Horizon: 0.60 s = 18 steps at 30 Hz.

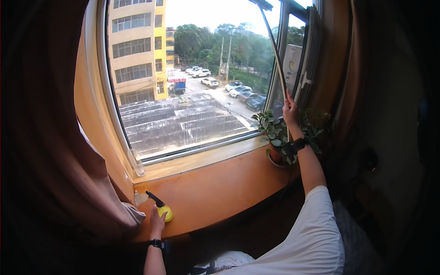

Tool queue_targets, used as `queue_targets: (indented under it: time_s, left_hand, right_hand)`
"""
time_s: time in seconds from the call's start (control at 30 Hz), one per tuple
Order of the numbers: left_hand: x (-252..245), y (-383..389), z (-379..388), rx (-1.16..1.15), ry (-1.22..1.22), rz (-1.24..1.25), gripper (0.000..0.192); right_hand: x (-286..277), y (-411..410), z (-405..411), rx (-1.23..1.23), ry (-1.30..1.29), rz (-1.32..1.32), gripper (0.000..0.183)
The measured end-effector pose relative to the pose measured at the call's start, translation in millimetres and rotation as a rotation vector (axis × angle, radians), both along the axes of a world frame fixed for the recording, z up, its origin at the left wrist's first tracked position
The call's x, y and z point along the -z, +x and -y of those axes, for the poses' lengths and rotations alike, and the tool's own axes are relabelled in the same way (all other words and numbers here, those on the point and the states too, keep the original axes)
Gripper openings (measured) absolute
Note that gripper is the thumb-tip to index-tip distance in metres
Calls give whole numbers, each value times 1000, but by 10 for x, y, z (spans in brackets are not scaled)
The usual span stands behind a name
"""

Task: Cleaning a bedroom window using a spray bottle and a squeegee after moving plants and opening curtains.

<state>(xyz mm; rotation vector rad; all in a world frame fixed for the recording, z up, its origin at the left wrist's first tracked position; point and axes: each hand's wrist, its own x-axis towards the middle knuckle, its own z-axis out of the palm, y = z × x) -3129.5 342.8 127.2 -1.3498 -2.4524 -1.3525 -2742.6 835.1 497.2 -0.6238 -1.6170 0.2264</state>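
Observation:
My left hand [157,221] is around a yellow spray bottle [168,213] with a black nozzle, at the left end of the brown windowsill [206,192]. My right hand [291,111] grips a long thin pole [275,48], with one finger stretched up along it. The pole rises to a dark head [264,4] at the upper rim of the picture, in front of the window. Whether this head touches the glass I cannot tell. The large window pane [202,117] shows streaks and whitish marks low down.
A potted plant [273,134] with broad leaves stands at the sill's right, close under my right forearm. A clear plastic cylinder [137,163] leans in the left window corner. Brown curtains [86,178] hang at the left. To the right is a window sash with a white handle [307,79].

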Motion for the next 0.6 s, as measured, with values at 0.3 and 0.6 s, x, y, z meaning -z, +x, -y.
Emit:
queue_targets:
  time_s: [0.3, 0.6]
  left_hand:
    - [89, -74, 24, -34, 27, -27, 50]
    - [117, -65, -26, -23, -18, -39, 50]
  right_hand:
    - [1072, 17, -20, 63, -67, 107, 50]
    - [2524, 252, 474, 174, 119, 216, 52]
